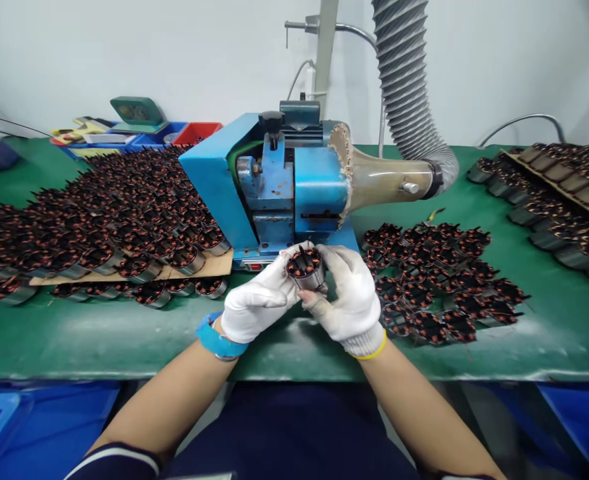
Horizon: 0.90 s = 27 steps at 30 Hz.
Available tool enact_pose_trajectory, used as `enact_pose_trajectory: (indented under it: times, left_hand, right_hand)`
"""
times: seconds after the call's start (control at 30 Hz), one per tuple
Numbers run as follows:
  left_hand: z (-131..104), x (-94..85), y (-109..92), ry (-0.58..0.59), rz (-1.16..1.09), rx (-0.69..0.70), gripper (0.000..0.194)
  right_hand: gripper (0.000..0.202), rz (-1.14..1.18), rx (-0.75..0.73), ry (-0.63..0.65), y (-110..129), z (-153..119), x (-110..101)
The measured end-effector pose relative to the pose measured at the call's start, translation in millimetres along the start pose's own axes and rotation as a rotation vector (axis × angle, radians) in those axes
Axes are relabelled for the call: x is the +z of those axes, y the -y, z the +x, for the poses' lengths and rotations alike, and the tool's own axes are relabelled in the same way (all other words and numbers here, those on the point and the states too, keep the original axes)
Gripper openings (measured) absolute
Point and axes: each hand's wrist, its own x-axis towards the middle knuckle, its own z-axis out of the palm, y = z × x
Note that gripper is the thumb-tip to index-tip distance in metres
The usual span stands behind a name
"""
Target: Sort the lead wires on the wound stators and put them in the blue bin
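A motor stator (305,268), a steel ring with copper windings and black insulation, is held between my two gloved hands in front of the blue machine (319,180). My left hand (262,293), in a white glove with a blue band at the wrist, grips it from the left side. From the right, my right hand (349,290), in a white glove with a yellow cuff edge, has its fingers round the ring; a bare thumb tip shows at the lower front. The far fingers are partly hidden behind the stator.
Stacked stators (124,207) on cardboard cover the left side. A looser group of stators (429,280) lies right of the machine, with more stators (564,213) at far right. A grey hose (407,80) joins the machine's funnel (384,177). Blue and red bins (197,132) stand behind.
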Motion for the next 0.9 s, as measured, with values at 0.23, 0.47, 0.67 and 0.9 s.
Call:
enact_pose_trajectory:
  times: [0.23,0.47,0.67,0.9]
  left_hand:
    - [7.4,2.3,8.1,-0.117,0.149,0.03,0.062]
    - [7.5,12.2,14.2,-0.335,0.758,0.532,0.059]
    - [10.0,12.0,24.1,-0.588,0.906,0.71,0.061]
    - [12.7,11.8,25.9,-0.593,1.012,0.723,0.052]
  right_hand:
    - [0.036,-0.019,0.046,0.068,1.5,-0.9,-10.6]
    - [0.033,0.851,0.911,-0.195,3.1,2.4,-12.9]
    - [0.033,1.016,1.024,-0.277,8.5,4.5,-6.0]
    - [0.027,1.012,0.945,-0.228,25.9,15.5,21.0]
